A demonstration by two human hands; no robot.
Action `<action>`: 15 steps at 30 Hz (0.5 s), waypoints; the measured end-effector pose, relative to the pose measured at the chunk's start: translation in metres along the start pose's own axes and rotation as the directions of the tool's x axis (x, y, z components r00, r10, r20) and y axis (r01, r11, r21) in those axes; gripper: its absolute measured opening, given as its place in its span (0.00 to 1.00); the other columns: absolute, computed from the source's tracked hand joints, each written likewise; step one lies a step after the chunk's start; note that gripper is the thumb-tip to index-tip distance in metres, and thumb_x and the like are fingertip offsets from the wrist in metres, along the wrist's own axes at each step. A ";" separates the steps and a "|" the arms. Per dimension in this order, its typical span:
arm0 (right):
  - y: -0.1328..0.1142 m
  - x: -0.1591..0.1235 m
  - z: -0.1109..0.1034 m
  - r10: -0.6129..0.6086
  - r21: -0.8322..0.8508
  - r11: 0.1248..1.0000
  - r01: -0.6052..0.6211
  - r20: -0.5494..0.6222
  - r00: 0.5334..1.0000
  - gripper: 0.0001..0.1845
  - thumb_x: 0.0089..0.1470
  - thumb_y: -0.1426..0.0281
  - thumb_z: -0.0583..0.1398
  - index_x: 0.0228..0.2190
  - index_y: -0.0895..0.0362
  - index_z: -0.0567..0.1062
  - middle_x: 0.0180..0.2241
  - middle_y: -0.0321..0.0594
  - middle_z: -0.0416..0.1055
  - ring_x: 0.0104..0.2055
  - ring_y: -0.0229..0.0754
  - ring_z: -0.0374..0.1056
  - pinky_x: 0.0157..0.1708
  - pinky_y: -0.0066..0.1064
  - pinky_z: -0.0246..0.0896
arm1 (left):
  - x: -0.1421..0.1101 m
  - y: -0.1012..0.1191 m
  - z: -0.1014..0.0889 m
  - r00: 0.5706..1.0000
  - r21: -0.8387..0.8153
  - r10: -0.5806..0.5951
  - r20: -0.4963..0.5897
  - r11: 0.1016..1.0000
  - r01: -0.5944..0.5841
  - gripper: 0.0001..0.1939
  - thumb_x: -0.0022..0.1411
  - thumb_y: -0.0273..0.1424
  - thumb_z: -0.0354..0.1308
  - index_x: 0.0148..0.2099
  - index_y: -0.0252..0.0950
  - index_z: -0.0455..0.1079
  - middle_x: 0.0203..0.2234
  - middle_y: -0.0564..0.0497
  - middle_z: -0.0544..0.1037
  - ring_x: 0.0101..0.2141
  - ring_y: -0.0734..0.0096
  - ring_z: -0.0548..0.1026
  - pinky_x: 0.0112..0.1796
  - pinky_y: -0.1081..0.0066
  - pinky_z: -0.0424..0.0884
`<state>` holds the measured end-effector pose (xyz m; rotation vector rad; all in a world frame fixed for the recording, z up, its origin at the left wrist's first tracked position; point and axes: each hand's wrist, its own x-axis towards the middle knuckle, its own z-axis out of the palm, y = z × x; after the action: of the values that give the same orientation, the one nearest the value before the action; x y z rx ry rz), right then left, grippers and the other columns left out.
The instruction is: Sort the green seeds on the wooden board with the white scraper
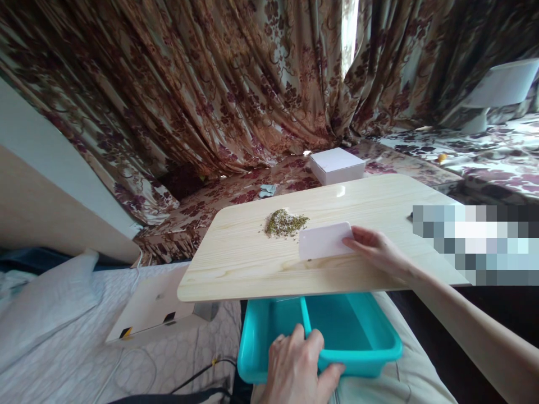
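My right hand (377,249) pinches the right end of a thin white rectangular plastic board (324,240), whose lower edge rests on or close to the wooden tabletop (236,247). Just left of the board lies a loose pile of small green and pale grains (284,223), with a few scattered around it. Below the table's near edge is a turquoise plastic bin (366,331) with a divider across it. My left hand (297,365) is closed over the bin's near rim by the divider, thumb on the outside.
A white box (337,165) sits behind the table on floral fabric, near a folded light-blue cloth (267,191). To the left, a large flat carton (155,303) and cables (202,376) lie on a quilted bed. A lamp (503,84) stands far right, beside floral curtains (210,84).
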<state>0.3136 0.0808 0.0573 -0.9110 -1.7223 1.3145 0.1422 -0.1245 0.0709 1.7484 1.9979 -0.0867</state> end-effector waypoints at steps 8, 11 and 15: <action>-0.020 -0.038 -0.011 0.068 -0.042 0.997 -0.063 0.124 0.990 0.19 0.43 0.53 0.64 0.28 0.56 0.76 0.28 0.41 0.75 0.30 0.45 0.69 0.29 0.32 0.66 | -0.002 -0.003 0.003 0.999 -0.039 0.004 -0.048 0.999 -0.005 0.10 0.58 0.40 0.56 0.40 0.43 0.71 0.38 0.51 0.73 0.43 0.58 0.71 0.46 0.61 0.62; -0.019 -0.034 -0.011 0.021 -0.038 0.999 -0.020 0.043 0.999 0.18 0.43 0.53 0.64 0.26 0.56 0.74 0.27 0.41 0.75 0.30 0.44 0.69 0.30 0.31 0.66 | -0.001 -0.004 0.005 0.998 -0.050 0.009 -0.059 0.999 -0.012 0.10 0.57 0.40 0.56 0.40 0.43 0.71 0.38 0.51 0.73 0.43 0.58 0.70 0.46 0.61 0.62; -0.006 -0.009 0.003 -0.107 -0.055 0.994 0.098 -0.206 0.973 0.16 0.45 0.54 0.62 0.26 0.54 0.71 0.26 0.39 0.73 0.31 0.43 0.68 0.30 0.30 0.64 | -0.001 -0.004 0.008 0.997 -0.063 0.002 -0.079 0.998 -0.007 0.10 0.56 0.40 0.57 0.39 0.44 0.71 0.38 0.52 0.73 0.43 0.58 0.70 0.46 0.62 0.61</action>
<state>0.3147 0.0707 0.0613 -0.9377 -1.6181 1.0768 0.1403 -0.1287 0.0634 1.7417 2.0294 0.0481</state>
